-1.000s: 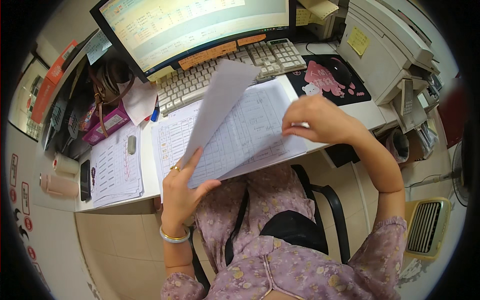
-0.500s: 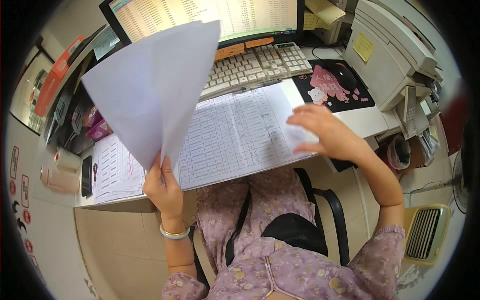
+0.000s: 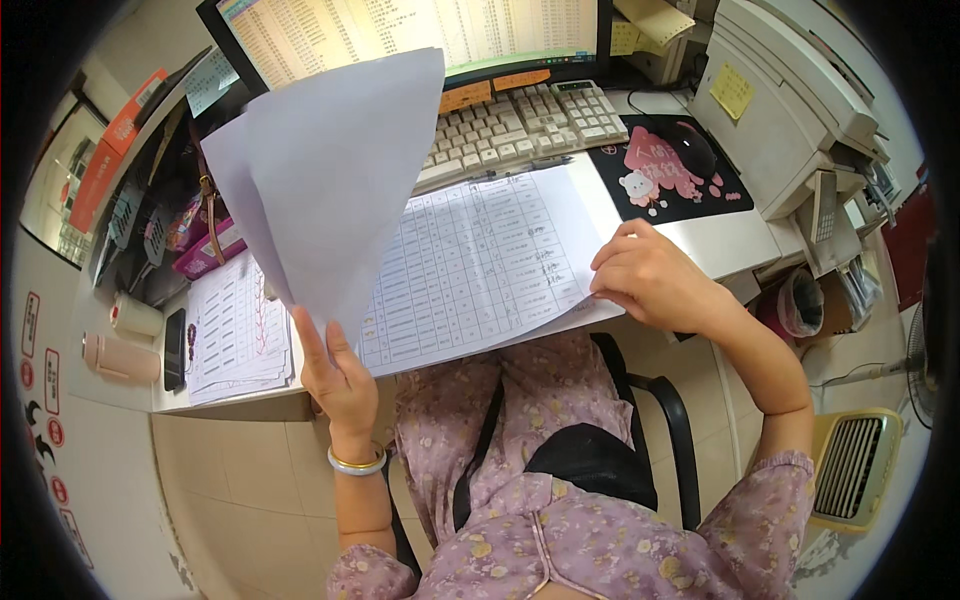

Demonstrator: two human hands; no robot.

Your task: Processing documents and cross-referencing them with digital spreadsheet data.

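My left hand [image 3: 342, 385] holds the bottom of some raised paper sheets [image 3: 325, 170], their blank side showing, between its thumb and fingers. They stand up over the left part of the desk and cover part of the keyboard and monitor. Under them lies a printed table sheet [image 3: 465, 265] with ruled rows and some handwritten marks near its right side. My right hand [image 3: 660, 280] pinches this sheet at its lower right edge, which bends up slightly from the desk. What lies beneath the sheet is mostly hidden.
A white keyboard [image 3: 510, 130] and a monitor [image 3: 530, 40] stand behind the papers. To the right are a black mouse [image 3: 690, 150] on a mouse pad [image 3: 725, 205] and a printer [image 3: 790, 100]. Left lie more printed sheets [image 3: 225, 345], a phone [image 3: 174, 350] and a pink cup [image 3: 120, 358].
My right hand has come down from above the page and closed on its edge. The raised sheets have swung slightly right, and the fingers of my left hand have shifted on them.
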